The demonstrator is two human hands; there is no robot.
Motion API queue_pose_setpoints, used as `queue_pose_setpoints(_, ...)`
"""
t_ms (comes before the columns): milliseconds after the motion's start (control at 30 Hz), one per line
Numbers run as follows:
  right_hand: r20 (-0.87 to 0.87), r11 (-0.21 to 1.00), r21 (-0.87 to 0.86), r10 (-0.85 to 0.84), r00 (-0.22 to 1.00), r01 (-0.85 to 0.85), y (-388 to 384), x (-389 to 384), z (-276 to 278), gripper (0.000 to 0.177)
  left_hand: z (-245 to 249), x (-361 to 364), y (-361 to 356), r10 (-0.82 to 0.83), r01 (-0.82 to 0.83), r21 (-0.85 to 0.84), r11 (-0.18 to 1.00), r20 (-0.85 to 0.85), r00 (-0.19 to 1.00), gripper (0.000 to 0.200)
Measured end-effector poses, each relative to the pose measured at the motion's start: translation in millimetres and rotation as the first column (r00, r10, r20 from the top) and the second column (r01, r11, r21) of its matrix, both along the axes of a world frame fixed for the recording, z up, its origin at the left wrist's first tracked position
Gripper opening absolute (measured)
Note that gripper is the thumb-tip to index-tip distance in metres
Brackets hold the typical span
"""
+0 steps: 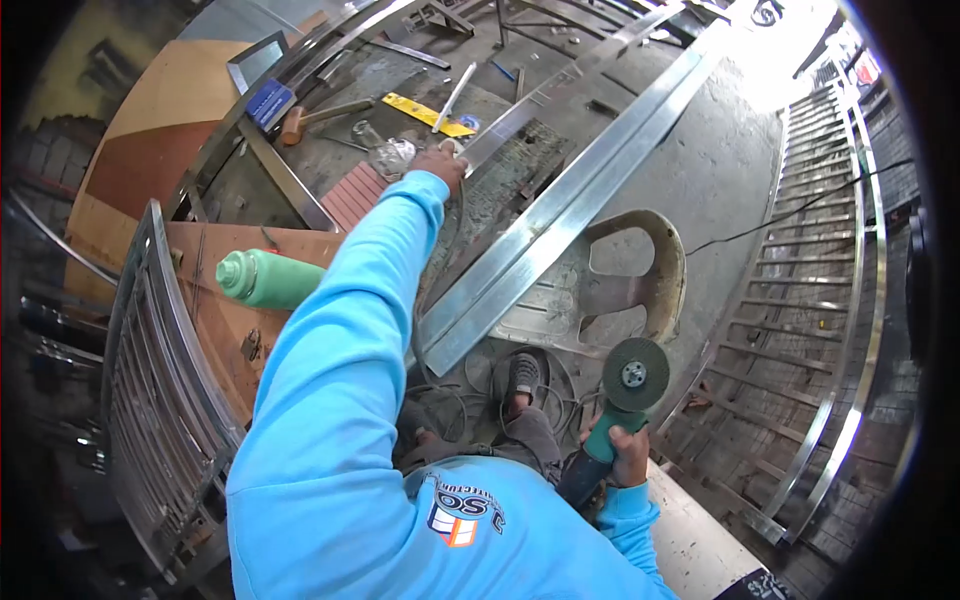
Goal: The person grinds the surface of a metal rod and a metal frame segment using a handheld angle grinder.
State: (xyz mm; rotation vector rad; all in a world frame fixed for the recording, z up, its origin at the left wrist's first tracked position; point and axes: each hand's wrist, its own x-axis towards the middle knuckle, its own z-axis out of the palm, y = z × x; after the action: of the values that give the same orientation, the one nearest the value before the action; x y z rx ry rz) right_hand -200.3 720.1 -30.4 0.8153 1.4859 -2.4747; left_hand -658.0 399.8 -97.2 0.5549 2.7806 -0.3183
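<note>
My right hand (628,455) is wrapped round the body of a green angle grinder (603,437), low on the right. Its round flap disc (636,374) faces up. My left arm stretches forward over the work area, and my left hand (440,165) is closed near the end of a thin metal bar (520,120). A dark cord (461,205) runs up to that hand; what its fingers hold is mostly hidden. Beside the hand are a crumpled clear plastic bag (392,157) and a yellow spirit level (428,115).
Long galvanized metal channels (560,215) cross the middle, beside a worn plastic chair (640,290). A barred metal frame (800,270) lies at right; another railing (165,390) stands at left. A green bottle (268,279), a hammer (295,124) and a blue box (269,103) are at left.
</note>
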Motion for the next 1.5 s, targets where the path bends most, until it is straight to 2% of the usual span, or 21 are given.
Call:
queue_pose_setpoints(67,0.002,1.000,0.015,0.022,1.000,-0.022,15.5,-0.8,-9.7,0.069,6.8,-8.0,-2.5,-0.112,0.113,-0.021,0.993,0.036,0.993,0.037)
queue_pose_setpoints(133,0.005,1.000,0.018,-0.003,1.000,0.003,24.2,-9.1,-11.1,0.069,18.5,-14.6,-10.5,-0.144,0.147,0.062,0.987,-0.053,0.988,0.033)
queue_pose_setpoints(200,0.016,1.000,-0.012,-0.011,1.000,0.011,28.3,-17.3,-12.7,0.068,23.0,-15.0,-10.3,0.052,-0.010,0.253,0.967,-0.161,0.986,0.032)
queue_pose_setpoints(267,0.018,0.998,-0.045,0.039,0.999,-0.038,39.7,-20.7,-25.2,0.068,3.5,-11.9,-18.8,0.129,-0.012,0.450,0.893,-0.229,0.965,0.028)
queue_pose_setpoints(300,0.023,0.998,-0.056,0.035,0.999,-0.034,42.0,-23.9,-28.6,0.069,-8.6,-12.8,-23.4,0.168,0.000,0.543,0.840,-0.258,0.951,0.027)
queue_pose_setpoints(433,0.055,0.997,-0.072,0.004,0.998,0.000,45.1,-31.3,-31.8,0.071,-41.9,-8.9,-35.4,0.537,-0.121,0.815,0.567,-0.254,0.804,0.026)
queue_pose_setpoints(533,0.078,0.997,-0.073,-0.015,0.997,0.021,45.1,-36.4,-34.2,0.069,-47.3,-5.6,-29.8,0.629,-0.165,0.824,0.541,-0.266,0.731,0.027)
queue_pose_setpoints(567,0.083,0.997,-0.075,-0.023,0.996,0.029,44.6,-38.5,-35.3,0.068,-47.9,-1.9,-23.8,0.633,-0.159,0.866,0.474,-0.209,0.746,0.026)
queue_pose_setpoints(667,0.085,0.998,-0.055,-0.003,0.996,0.007,45.7,-45.3,-35.4,0.069,-48.1,-1.9,-13.2,0.609,-0.179,0.786,0.591,-0.289,0.738,0.025)
queue_pose_setpoints(700,0.088,0.998,-0.059,-0.002,0.996,0.007,46.3,-46.2,-35.3,0.069,-47.7,-3.1,-10.4,0.633,-0.239,0.772,0.589,-0.258,0.730,0.025)
queue_pose_setpoints(800,0.085,0.998,-0.068,-0.001,0.996,0.006,48.9,-51.3,-35.4,0.069,-51.7,-8.0,-9.9,0.620,-0.248,0.716,0.652,-0.315,0.719,0.025)
queue_pose_setpoints(933,0.090,0.997,-0.072,-0.010,0.996,0.017,50.0,-54.6,-33.4,0.071,-52.2,-10.2,-16.7,0.568,-0.243,0.673,0.699,-0.316,0.760,0.025)
queue_pose_setpoints(967,0.086,0.997,-0.070,-0.017,0.996,0.023,49.9,-56.2,-32.4,0.071,-49.3,-13.4,-17.7,0.564,-0.300,0.632,0.715,-0.266,0.782,0.028)
queue_pose_setpoints(1067,0.090,0.995,-0.096,0.004,0.996,0.004,51.1,-57.6,-37.4,0.071,-42.2,-23.4,-20.0,0.419,-0.248,0.468,0.848,-0.307,0.855,0.029)
queue_pose_setpoints(1167,0.096,0.993,-0.122,0.003,0.995,0.008,49.4,-59.4,-38.6,0.070,-22.3,-37.9,-21.9,0.322,-0.261,0.282,0.923,-0.194,0.927,0.030)
queue_pose_setpoints(1267,0.121,0.994,-0.113,0.007,0.993,0.007,45.0,-65.0,-28.6,0.070,10.0,-51.7,-16.7,0.128,-0.121,0.091,0.989,-0.082,0.988,0.029)
queue_pose_setpoints(1300,0.122,0.993,-0.117,0.011,0.993,0.003,45.5,-65.4,-29.3,0.070,15.4,-60.4,-13.4,0.116,-0.117,0.064,0.991,0.005,0.993,0.027)
queue_pose_setpoints(1400,0.127,0.992,-0.126,0.013,0.992,0.004,43.6,-63.2,-32.9,0.069,10.0,-80.2,-7.7,-0.009,0.015,-0.082,0.997,0.069,0.998,0.027)
queue_pose_setpoints(1500,0.110,0.995,-0.104,0.014,0.994,-0.003,43.2,-62.5,-36.9,0.068,7.7,-77.9,-9.0,-0.002,0.008,-0.079,0.997,0.082,0.997,0.025)
